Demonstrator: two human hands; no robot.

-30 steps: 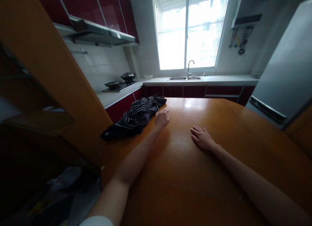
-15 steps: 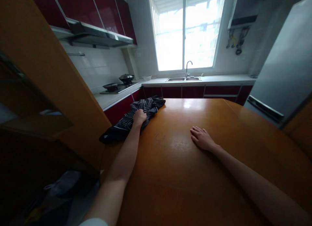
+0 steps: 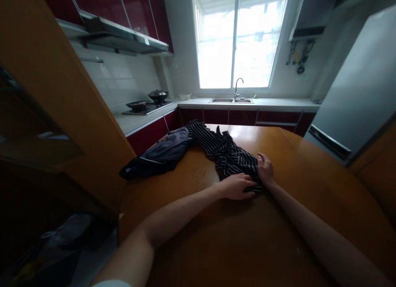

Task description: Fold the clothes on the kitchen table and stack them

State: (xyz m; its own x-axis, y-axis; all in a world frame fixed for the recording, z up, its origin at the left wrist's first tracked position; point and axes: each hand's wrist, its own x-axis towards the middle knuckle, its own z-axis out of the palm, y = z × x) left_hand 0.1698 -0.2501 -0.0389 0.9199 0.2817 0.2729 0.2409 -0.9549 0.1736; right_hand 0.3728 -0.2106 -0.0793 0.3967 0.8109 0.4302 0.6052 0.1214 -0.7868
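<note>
A black garment with white stripes, bunched and crumpled, stretches across the middle of the wooden table. My left hand rests on its near end, fingers apart and partly over the cloth. Against its right end lies my right hand, fingers extended and touching the fabric edge; its thumb is hidden. The striped cloth's far end meets a dark navy and grey garment, which lies along the table's left edge. The kind of either garment is unclear.
Beyond the table are a counter with a sink and a stove bearing two pans. A wooden cabinet panel rises at the left, and a refrigerator stands at the right. Blurred items lie low at the left.
The striped cloth has moved right from the pile, uncovering the navy and grey garment. My left hand moved right with it and its fist opened. My right hand shifted slightly right and turned against the cloth.
</note>
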